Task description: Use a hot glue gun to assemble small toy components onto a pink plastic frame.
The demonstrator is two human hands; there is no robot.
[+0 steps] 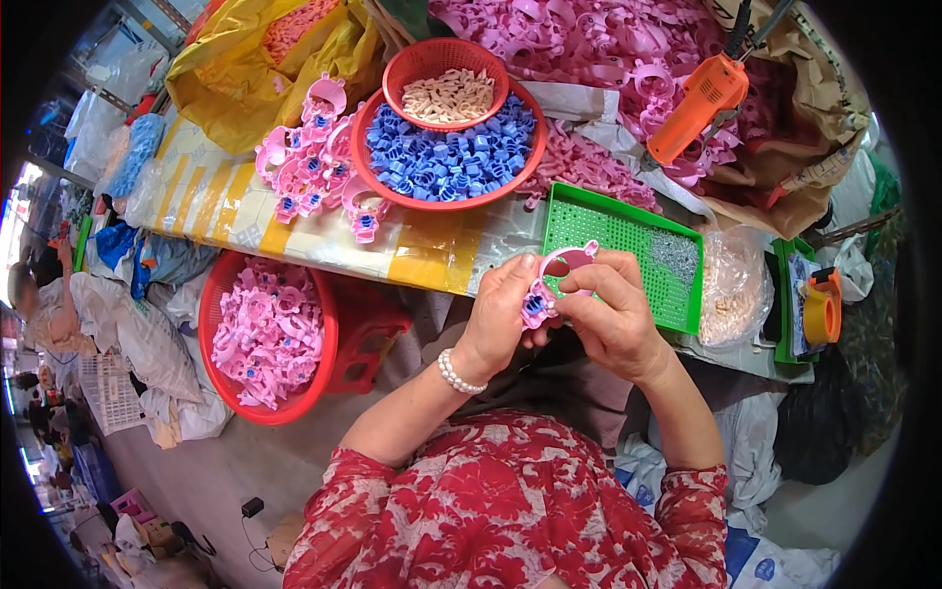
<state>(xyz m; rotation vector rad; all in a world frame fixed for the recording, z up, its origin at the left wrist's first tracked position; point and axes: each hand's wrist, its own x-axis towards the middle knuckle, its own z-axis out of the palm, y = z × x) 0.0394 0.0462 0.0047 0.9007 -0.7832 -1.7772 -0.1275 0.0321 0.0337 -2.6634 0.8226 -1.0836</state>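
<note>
My left hand [496, 319], with a white bead bracelet on its wrist, grips a pink ring-shaped plastic part [586, 252] from its left side. A small blue piece sits at the lower end of that part. The fingers of my right hand [620, 319] are closed on the same part from the right; whether they also pinch something small is hidden. Just beyond my hands lies a green perforated tray [608, 228] with small metal pieces [675, 257] at its right end. To the left, a red basket [538, 162] holds blue plastic pieces [442, 157].
Over the blue pieces rests a smaller red basket [392, 74] of cream pieces. Similar pink parts [312, 167] lie beside it. Lower left, a red basin [204, 324] holds more. An orange electric screwdriver [699, 108] hangs at upper right. Orange tape dispenser [822, 309] stands far right.
</note>
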